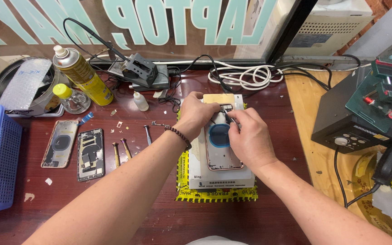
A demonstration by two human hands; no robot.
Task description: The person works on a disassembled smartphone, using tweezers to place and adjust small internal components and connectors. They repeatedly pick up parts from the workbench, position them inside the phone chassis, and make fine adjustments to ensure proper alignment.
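Left hand presses curled fingers on the opened phone housing (glossy, rectangular); right hand pinches thin metal tweezers.

Both my forearms are bare to the lower edge of the frame; no sleeve shows on either arm. My left hand carries no ring and no glove. On my left wrist I wear one bracelet of small, dark, round beads, strung in a single row that fits closely around the wrist. My right hand is also ungloved and ringless, and its wrist bears no watch, band or strap. No markings show on either arm.
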